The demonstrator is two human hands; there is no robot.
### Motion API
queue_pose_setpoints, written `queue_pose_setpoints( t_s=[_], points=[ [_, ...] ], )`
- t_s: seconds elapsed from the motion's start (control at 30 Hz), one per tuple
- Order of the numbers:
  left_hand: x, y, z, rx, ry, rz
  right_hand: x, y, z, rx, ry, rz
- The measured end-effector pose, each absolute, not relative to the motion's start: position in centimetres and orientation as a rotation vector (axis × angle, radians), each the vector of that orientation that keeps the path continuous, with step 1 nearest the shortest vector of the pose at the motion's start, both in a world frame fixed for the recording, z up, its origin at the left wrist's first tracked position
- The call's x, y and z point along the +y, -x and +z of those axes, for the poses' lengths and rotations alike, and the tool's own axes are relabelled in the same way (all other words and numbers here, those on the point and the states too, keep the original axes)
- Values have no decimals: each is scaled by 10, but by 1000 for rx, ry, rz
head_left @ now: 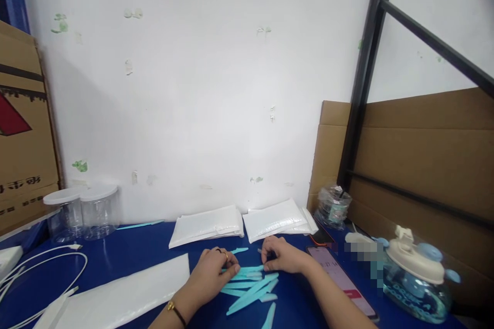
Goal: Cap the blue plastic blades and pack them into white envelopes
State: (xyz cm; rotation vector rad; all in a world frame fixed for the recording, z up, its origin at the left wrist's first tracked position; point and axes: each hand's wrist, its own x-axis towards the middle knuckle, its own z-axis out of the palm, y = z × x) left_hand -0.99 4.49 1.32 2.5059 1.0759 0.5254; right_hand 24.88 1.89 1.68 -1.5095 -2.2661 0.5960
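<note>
A loose pile of turquoise eyebrow razors [250,293] lies on the dark blue tabletop in front of me. My left hand [212,273], with a ring and a dark bracelet, is at the pile's left side, thumb and fingers closed on the end of a razor. From the right, my right hand [283,256] curls in and pinches the other end of a razor [252,268] at the back of the pile. The fingertips partly cover these ends. One more razor [240,251] sits just behind, between the hands.
White padded mailers [208,226] and more mailers [280,220] lean at the wall; a long white one [127,293] is left. Clear jars [99,213] and a cable [50,252] stand farther left. On the right are a phone [341,280], a water bottle [417,277] and a wrapped cup [334,208].
</note>
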Motion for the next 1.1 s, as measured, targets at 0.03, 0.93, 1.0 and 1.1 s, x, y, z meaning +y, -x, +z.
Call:
queue_pose_setpoints(
  t_s=[0.03,0.93,1.0,1.1],
  points=[
    [42,8,13,1073,-2521,498,19,-248,15,-2234,1506,607],
    [57,19,8,1245,-2488,371,9,-217,14,-2182,1514,573],
    [55,21,10,1218,-2475,393,8,-217,15,-2204,1501,578],
    [52,24,13,1163,-2459,381,6,-218,17,-2229,1476,564]
  ],
)
